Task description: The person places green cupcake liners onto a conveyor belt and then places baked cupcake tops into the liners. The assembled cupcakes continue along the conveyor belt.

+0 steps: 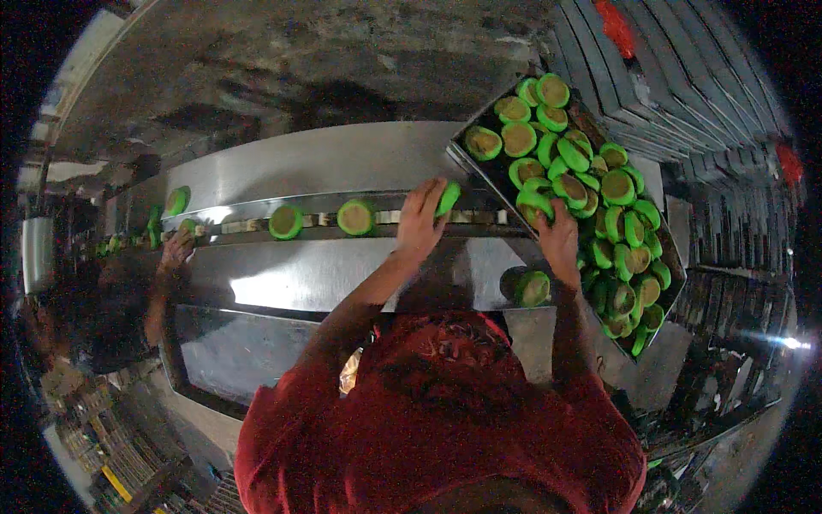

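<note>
My left hand (418,224) reaches to the narrow conveyor track (317,221) and holds a round green disc (448,199) on edge between its fingertips. Two more green discs with brownish tops (285,222) (355,217) lie flat on the track to its left. My right hand (558,238) rests on the near edge of a metal tray (676,265) heaped with several such discs, its fingers curled over one disc (533,204). Another disc (533,288) sits on the steel surface just beside my right wrist.
Shiny steel panels (325,158) run on both sides of the track. Another person's hand (177,250) works at the track's far left, near more green discs (175,201). Stacked dark trays (651,77) fill the upper right. My red shirt (445,428) covers the lower middle.
</note>
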Available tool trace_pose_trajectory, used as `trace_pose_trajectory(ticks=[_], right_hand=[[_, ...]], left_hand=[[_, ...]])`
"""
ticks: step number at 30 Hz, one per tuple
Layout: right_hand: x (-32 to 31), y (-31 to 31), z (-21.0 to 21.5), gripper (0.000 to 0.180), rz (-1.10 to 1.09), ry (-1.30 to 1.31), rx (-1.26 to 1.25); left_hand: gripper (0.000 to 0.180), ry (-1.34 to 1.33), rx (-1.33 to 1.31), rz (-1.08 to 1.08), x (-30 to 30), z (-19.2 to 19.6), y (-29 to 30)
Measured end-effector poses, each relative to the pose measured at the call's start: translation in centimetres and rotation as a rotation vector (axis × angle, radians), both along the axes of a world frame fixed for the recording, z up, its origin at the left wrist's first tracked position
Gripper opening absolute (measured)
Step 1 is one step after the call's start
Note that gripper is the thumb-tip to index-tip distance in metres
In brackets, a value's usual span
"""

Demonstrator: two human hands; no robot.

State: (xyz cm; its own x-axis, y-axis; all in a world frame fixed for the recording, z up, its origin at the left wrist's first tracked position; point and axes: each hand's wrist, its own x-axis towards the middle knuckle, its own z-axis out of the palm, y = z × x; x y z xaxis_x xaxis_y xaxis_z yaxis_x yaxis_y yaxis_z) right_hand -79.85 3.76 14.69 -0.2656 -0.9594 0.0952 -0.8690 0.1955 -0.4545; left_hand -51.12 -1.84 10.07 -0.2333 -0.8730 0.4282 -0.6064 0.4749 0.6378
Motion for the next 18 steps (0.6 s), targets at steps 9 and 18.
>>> trace_pose_trajectory(ticks=[9,18], right_hand=[[9.9,-3.1,-6.7,0.037,0.116,-0.172,0.136],[-2.6,-3.0,4.1,0.058,0.081,0.421,-0.121]], left_hand=[[0.028,-0.139,0.092,0.039,3.4,-0.2,1.0],[0.04,0.108,0.05,-1.051,-13.5,-2.4,6.7]])
